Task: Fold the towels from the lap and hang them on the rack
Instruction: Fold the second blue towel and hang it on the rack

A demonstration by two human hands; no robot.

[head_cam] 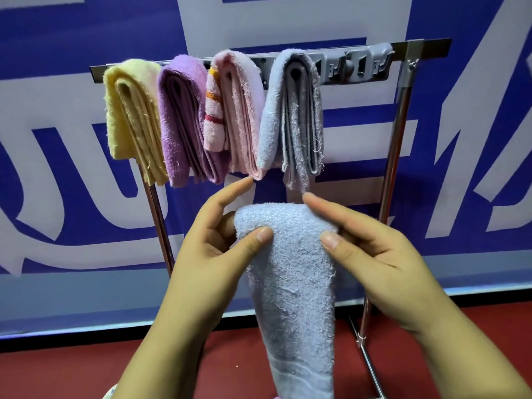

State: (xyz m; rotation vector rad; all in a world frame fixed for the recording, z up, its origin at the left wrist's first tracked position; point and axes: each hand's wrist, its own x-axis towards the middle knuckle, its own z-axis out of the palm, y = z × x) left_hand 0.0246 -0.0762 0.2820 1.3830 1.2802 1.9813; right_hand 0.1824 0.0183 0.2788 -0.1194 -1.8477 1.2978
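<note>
Four folded towels (213, 116) already hang on the rack (414, 50); left hand (213, 243) and right hand (371, 246) pinch a fifth, the pale-blue towel (290, 272), not yet hung.

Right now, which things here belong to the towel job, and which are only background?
Job: blue towel held by left hand and right hand; rack; hung yellow, purple, pink and grey-blue towels.
Background: blue banner; red floor.

A folded pale-blue towel (290, 272) is held upright below the rack (403, 90), on whose bar yellow (129, 116), purple (181, 119), pink (239, 110) and grey-blue (290, 110) folded towels are draped side by side.
</note>
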